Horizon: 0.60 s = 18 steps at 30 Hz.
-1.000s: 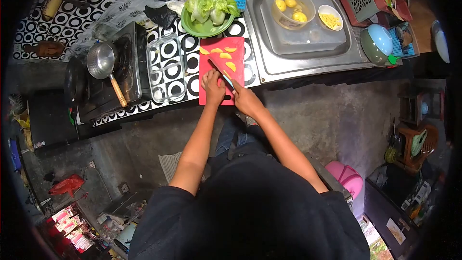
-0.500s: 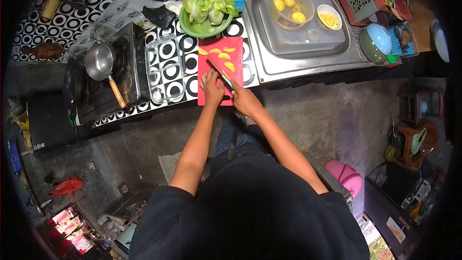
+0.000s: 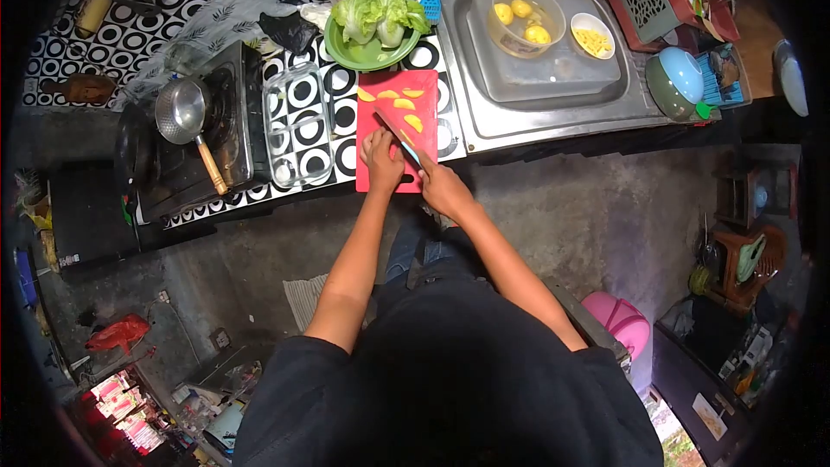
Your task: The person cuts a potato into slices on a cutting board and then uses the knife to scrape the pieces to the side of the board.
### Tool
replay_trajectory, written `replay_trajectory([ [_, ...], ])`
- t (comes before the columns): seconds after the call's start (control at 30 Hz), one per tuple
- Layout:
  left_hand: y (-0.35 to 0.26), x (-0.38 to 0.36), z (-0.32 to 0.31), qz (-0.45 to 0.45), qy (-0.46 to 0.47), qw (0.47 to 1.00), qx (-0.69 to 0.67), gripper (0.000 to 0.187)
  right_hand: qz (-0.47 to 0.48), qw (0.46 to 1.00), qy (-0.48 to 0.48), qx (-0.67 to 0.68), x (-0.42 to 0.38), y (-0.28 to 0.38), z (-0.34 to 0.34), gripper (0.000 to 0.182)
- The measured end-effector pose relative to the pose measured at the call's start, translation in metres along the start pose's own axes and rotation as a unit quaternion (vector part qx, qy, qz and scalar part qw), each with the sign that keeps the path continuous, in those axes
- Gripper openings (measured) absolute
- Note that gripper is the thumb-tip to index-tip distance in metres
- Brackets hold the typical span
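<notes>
A pink-red cutting board [image 3: 372,121] lies at the counter's front edge, with several yellow wedges [image 3: 404,104], apparently potato, spread over its upper half. My right hand [image 3: 445,190] is closed round the handle of a knife [image 3: 392,128], whose blade points up and left across the board. Close beside the blade, my left hand [image 3: 380,160] presses down on the board's lower left with curled fingers. Whatever lies under those fingers is hidden. Beyond the board stands a green bowl [image 3: 367,55] holding leafy lettuce [image 3: 380,13].
A glass dish [image 3: 298,125] sits left of the board, beside a stove with a steel pan [image 3: 183,111]. On the sink at right are a tub of peeled potatoes [image 3: 527,22] in water and a white bowl of cut yellow pieces [image 3: 593,36]. A blue bowl [image 3: 679,73] stands farther right.
The whole view has shifted very slightly. Both hands, the knife and the yellow wedges keep nearly the same places on the board.
</notes>
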State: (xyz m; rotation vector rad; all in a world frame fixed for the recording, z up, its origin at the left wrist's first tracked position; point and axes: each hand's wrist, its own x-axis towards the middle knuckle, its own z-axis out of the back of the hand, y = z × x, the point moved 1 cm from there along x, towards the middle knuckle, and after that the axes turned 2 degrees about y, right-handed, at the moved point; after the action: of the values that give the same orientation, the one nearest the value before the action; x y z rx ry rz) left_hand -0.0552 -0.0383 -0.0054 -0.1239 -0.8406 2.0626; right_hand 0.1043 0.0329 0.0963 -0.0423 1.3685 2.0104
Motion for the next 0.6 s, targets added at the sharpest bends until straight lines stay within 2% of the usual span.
replay_trajectory([
  [0.17, -0.003, -0.001, 0.002, -0.001, 0.005, 1.000, 0.001, 0.044, 0.024, 1.000, -0.010, 0.002, -0.012, -0.017, -0.004, 0.049],
  [0.37, -0.001, 0.000, 0.003, 0.004, 0.015, 1.000, 0.010, 0.043, -0.006, 1.000, 0.012, 0.006, 0.005, 0.000, 0.000, 0.049],
  [0.6, -0.003, 0.001, 0.003, 0.009, 0.024, 1.000, 0.004, 0.043, 0.009, 0.999, 0.004, 0.033, -0.007, -0.022, -0.002, 0.050],
])
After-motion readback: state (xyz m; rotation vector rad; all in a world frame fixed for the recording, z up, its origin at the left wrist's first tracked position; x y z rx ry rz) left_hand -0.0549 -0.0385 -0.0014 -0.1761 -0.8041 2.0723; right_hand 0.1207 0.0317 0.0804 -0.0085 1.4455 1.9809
